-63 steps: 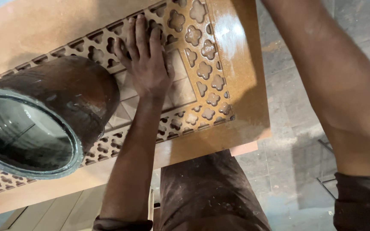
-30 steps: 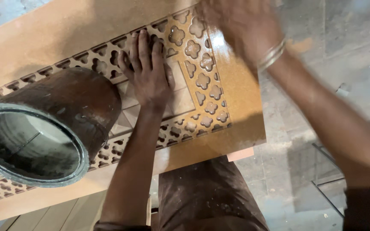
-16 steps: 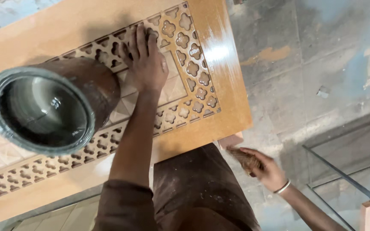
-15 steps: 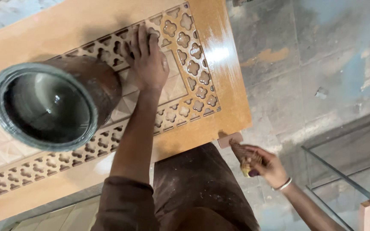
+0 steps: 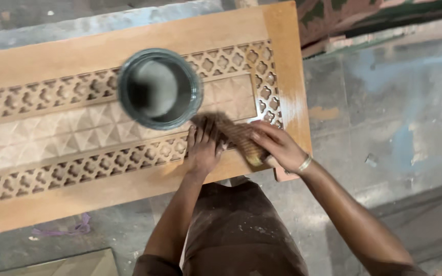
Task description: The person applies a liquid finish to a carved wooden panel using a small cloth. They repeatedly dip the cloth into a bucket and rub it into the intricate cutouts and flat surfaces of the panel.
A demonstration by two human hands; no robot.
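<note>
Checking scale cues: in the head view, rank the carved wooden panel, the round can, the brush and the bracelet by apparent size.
1. Carved wooden panel.
2. Round can, though it stands nearer the camera, which enlarges it.
3. Brush, partly hidden by the right hand.
4. Bracelet.

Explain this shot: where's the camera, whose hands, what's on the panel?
There is no machine here, only a person's two bare hands, filmed from a camera on their head looking down. A long carved wooden panel with cut-out lattice strips lies flat over a grey floor. A dark round can, blurred, stands on the panel with its mouth towards the camera. The left hand presses flat on the carving. The right hand, with a bracelet at the wrist, holds a brown brush-like tool against the wood.
</note>
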